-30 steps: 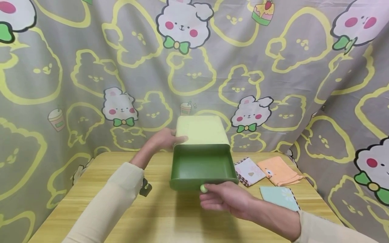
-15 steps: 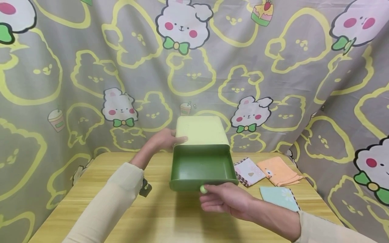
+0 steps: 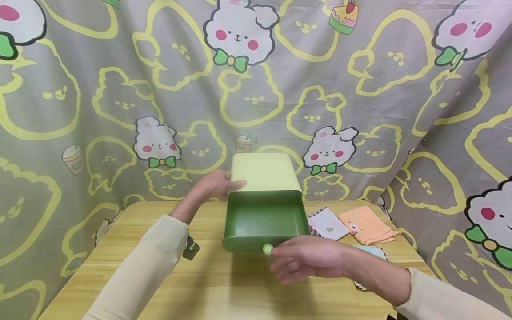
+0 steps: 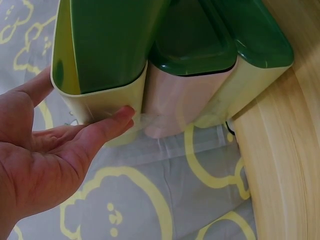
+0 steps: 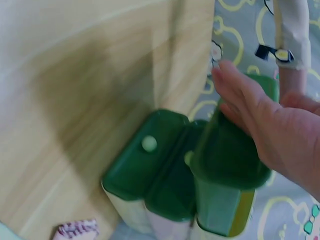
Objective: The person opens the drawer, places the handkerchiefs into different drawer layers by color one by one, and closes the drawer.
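A three-tier drawer organizer [image 3: 266, 171] with a pale yellow top stands at the back of the table. Its green top drawer [image 3: 266, 218] is pulled out, with nothing inside. My left hand [image 3: 218, 182] holds the organizer's upper left edge, thumb on top and fingers along the side [image 4: 100, 102]. My right hand [image 3: 310, 260] has its fingers loosely extended, with the fingertips right by the drawer's round pale knob [image 3: 267, 249]. In the right wrist view, the lower two drawers [image 5: 145, 160] are pushed in beneath the top one.
To the right on the wooden table [image 3: 160, 275] lie a folded white patterned cloth [image 3: 329, 223], an orange cloth [image 3: 368, 224] and a light blue cloth [image 3: 372, 252], partly hidden by my right arm. A printed curtain [image 3: 256, 102] hangs behind the organizer.
My right hand has loosened from the knob and shifted slightly right and down, its fingers spreading. The drawer stays pulled out, and my left hand has not moved.
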A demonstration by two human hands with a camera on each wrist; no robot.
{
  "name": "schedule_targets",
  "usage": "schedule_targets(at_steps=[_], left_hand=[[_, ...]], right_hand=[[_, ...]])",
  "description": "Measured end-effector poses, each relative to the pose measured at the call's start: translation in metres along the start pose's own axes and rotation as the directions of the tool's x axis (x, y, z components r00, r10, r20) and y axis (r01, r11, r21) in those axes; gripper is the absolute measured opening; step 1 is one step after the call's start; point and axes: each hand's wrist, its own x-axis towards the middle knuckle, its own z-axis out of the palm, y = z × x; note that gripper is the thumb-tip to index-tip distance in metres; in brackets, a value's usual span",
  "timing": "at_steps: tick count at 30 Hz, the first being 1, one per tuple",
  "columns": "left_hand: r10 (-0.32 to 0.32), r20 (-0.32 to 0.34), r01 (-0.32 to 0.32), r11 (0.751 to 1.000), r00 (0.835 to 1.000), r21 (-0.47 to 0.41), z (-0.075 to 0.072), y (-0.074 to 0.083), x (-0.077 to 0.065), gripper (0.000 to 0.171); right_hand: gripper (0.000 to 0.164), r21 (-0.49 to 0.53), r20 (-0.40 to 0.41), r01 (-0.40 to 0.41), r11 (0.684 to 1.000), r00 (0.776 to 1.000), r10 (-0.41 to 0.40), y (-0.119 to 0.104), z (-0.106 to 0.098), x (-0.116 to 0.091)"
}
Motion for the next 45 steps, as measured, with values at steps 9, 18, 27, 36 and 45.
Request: schedule_targets(at_steps=[9, 18, 27, 36, 45], left_hand=[[-0.002, -0.002, 0.002, 1.000, 1.000, 0.005, 0.000, -0.003, 0.000, 0.066], [-0.002, -0.008, 0.002, 1.000, 1.000, 0.026, -0.001, -0.003, -0.001, 0.071], [-0.004, -0.007, 0.004, 1.000, 1.000, 0.006, 0.000, -0.004, 0.000, 0.074], [-0.005, -0.014, 0.005, 1.000, 1.000, -0.018, 0.002, -0.003, 0.001, 0.069], [0.003, -0.023, -0.004, 1.000, 1.000, -0.025, 0.001, -0.003, 0.002, 0.072]], right_hand=[[0.048, -0.137, 0.136, -0.005, 0.991, 0.990, 0.023, -0.025, -0.029, -0.014], [0.049, -0.148, 0.272, 0.089, 0.985, 0.961, -0.046, -0.051, -0.066, -0.025], [0.044, -0.032, 0.274, 0.205, 0.978, 0.943, -0.189, -0.063, -0.111, -0.033], [0.042, -0.062, 0.044, 0.243, 0.968, 0.970, -0.241, -0.056, -0.158, -0.042], [0.067, -0.077, -0.233, 0.178, 0.981, 0.953, -0.192, -0.035, -0.201, -0.053]])
